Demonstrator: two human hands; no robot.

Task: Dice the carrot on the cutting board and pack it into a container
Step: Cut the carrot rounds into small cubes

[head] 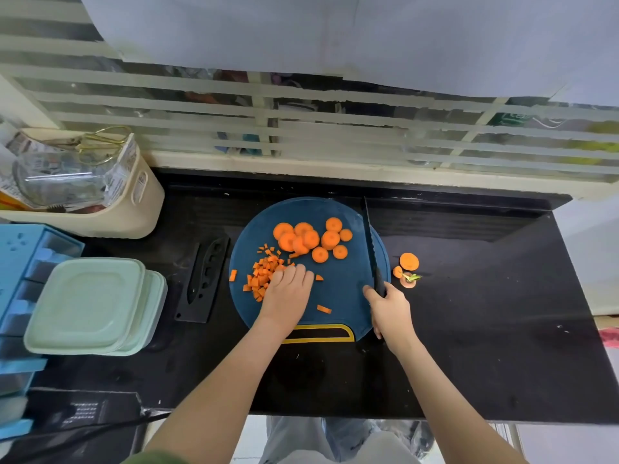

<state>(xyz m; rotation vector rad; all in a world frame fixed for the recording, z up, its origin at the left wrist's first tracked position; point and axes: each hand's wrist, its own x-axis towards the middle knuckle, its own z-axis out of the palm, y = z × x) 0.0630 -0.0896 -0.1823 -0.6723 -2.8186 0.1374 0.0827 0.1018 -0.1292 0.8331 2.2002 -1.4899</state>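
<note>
Head view, items listed by position relative to the cutting board.

- Cutting board: round, dark blue, with a yellow-edged handle slot on its near side; it lies on a black counter.
- Diced carrot: a loose pile on the left half of the board, with stray pieces scattered toward the near edge.
- Carrot slices: a cluster of round discs on the far half of the board, partly overlapping, apart from both hands.
- Left hand: palm down on the board, fingers together and bent onto the right side of the pile. The dice lie under and to the left of the fingertips. Whether any are pinched cannot be told.
- Right hand: at the right edge of the board, fingers wrapped round the handle of a knife. The black blade points away along that edge, clear of the carrot.
- Carrot ends: off the board, just to its right, one with a green stub.
- Knife sheath: black, just left of the board.
- Containers: stacked, pale green lids on, further left of the board.
- Basket: beige, beyond the board to the left.
</note>
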